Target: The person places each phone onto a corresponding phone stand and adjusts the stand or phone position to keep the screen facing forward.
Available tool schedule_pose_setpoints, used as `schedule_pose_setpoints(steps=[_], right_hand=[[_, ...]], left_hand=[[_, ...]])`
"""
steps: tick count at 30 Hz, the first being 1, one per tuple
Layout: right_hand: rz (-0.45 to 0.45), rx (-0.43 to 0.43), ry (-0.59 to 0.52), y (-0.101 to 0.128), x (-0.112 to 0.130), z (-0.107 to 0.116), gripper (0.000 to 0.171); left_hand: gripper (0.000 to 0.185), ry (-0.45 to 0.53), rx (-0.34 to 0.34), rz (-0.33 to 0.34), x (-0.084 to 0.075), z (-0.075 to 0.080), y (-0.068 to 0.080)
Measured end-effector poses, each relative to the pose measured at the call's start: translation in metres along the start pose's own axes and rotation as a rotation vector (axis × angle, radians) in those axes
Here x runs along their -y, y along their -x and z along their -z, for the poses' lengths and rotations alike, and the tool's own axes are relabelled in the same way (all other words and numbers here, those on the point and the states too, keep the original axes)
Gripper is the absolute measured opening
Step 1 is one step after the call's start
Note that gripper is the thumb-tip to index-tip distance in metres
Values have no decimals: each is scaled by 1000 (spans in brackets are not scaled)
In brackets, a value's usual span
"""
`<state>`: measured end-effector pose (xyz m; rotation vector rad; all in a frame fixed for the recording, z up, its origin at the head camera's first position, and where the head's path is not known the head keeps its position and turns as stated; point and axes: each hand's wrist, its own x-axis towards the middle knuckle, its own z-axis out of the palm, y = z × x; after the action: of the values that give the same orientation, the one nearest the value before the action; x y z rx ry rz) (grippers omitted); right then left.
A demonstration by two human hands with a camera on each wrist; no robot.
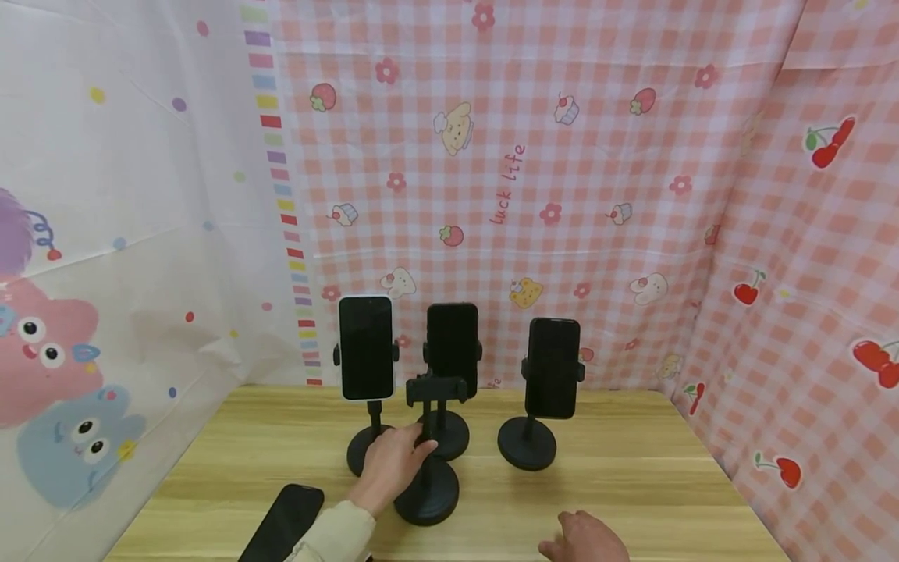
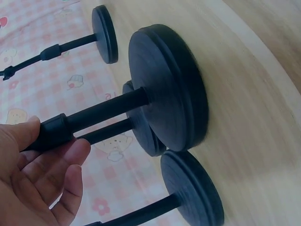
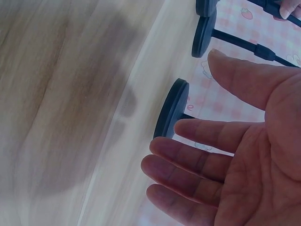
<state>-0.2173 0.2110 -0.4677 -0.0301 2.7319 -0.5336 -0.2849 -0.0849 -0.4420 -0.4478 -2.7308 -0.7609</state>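
Note:
My left hand (image 1: 395, 460) pinches the upright pole of a black phone stand (image 1: 427, 499), thumb on one side and fingers on the other. The stand's clamp on top holds no phone, and its round base looks to be on the table. In the left wrist view the left fingers (image 2: 77, 149) sit at the thicker collar of the pole. My right hand (image 1: 586, 538) hovers over the table's front right, holding nothing; its fingers (image 3: 188, 160) are spread and relaxed in the right wrist view. Left of the left forearm a black phone (image 1: 284, 523) lies flat, partly hidden by the sleeve.
Behind stand three more stands carrying phones: a white-edged phone (image 1: 367, 347) at left, a black phone (image 1: 453, 343) in the middle, another phone (image 1: 553, 367) at right. The wooden table (image 1: 632, 468) is bounded by a checked cloth (image 1: 506, 257) at the back and hanging cloths on both sides.

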Motion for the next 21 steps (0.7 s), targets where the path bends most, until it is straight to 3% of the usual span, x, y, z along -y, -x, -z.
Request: schedule_pose_setpoints(steps=[6, 21], right_hand=[[-6, -12, 28, 1, 4, 1, 48], [-8, -10, 20, 1, 2, 0, 49]], left_hand=[[18, -29, -16, -8, 1, -2, 1], [26, -91, 45, 19, 4, -5, 7]])
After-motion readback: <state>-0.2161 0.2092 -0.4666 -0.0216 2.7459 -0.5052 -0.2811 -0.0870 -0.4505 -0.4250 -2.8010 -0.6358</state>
